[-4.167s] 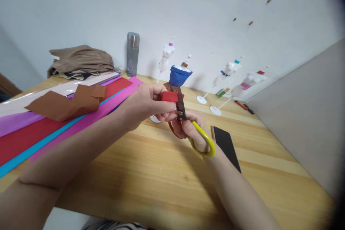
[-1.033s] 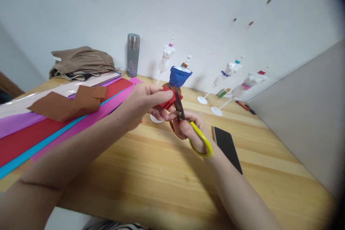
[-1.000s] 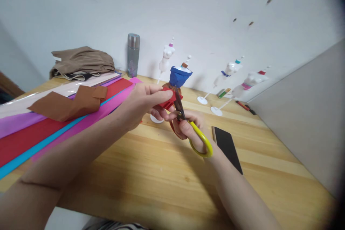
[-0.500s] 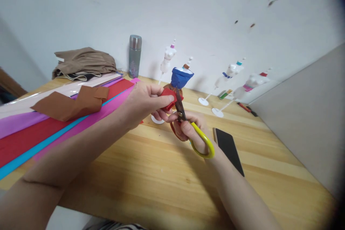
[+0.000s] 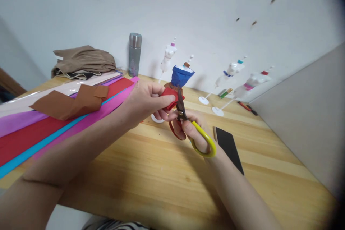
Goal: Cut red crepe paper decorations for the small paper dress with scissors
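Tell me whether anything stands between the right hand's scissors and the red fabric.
Nothing visible does. The scissors in the right hand overlap the edge of the red fabric in this view. The left hand pinches the fabric, its thumb beside the blades rather than in between.

The thumb of the left hand (image 5: pixel 147 101) covers part of the red fabric (image 5: pixel 170 95), and fingers of the right hand (image 5: pixel 198 133) hide much of the second handle loop of the scissors (image 5: pixel 180 111). Behind them the blue-topped dress form's (image 5: pixel 183 76) pole is lost. At the left edge of the table (image 5: pixel 161 176) the coloured sheets (image 5: pixel 43 134) run out of view, while a speck (image 5: pixel 159 134) mid-table is too small to identify.
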{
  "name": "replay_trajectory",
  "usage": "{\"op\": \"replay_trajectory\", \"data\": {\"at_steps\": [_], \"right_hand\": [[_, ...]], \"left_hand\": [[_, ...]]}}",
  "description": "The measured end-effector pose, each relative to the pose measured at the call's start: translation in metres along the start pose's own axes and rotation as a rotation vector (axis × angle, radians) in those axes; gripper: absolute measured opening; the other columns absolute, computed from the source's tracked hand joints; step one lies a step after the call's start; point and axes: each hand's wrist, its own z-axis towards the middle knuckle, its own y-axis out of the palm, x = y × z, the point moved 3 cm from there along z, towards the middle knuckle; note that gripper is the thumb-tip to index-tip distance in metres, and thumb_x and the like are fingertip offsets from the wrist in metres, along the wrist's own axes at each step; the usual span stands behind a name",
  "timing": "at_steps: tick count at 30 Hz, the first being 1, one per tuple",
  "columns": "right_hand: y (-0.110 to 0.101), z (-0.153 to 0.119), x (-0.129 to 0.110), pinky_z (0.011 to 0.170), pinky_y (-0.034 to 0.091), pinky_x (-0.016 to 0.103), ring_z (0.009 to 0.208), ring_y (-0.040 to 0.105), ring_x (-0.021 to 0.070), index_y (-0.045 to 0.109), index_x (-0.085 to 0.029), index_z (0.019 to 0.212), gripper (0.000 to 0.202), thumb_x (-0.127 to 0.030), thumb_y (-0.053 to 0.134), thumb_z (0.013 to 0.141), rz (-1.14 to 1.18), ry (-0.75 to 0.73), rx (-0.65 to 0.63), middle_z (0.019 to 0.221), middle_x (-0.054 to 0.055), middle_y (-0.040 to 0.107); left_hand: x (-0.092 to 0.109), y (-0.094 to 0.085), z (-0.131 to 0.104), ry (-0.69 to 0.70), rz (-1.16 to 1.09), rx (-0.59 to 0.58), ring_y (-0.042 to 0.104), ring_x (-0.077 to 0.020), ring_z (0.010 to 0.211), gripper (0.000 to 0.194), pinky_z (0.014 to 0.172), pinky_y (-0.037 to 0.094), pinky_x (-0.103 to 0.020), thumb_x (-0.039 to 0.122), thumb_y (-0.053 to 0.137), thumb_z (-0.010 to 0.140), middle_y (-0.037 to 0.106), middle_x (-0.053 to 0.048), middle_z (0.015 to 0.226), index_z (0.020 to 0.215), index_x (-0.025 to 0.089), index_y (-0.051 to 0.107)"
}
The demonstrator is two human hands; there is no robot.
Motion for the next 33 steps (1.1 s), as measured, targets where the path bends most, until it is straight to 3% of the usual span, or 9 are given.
{"op": "replay_trajectory", "data": {"at_steps": [9,33], "right_hand": [[0.0034,0.0015,-0.0066,0.049,0.027,0.030,0.046,0.041,0.0119,0.071,-0.021,0.091,0.057,-0.077,0.063,0.089,-0.025,-0.010,0.019,0.059,-0.005,0.047],[0.0022,-0.0019,-0.0020,0.045,0.022,0.026,0.044,0.031,0.0088,0.075,-0.019,0.094,0.053,-0.071,0.065,0.092,0.028,-0.016,0.017,0.054,-0.008,0.040]], "left_hand": [[0.0001,0.0024,-0.0028,0.013,-0.039,-0.020,0.063,-0.0102,0.044,0.020,0.043,0.048,-0.015,0.015,0.068,0.078,0.067,-0.001,0.048,0.058,0.013,0.065],[0.0031,-0.0007,-0.0036,0.019,-0.020,-0.058,0.063,-0.0107,0.046,0.017,0.043,0.048,-0.016,0.020,0.071,0.074,0.069,-0.003,0.054,0.059,0.014,0.065]]}}
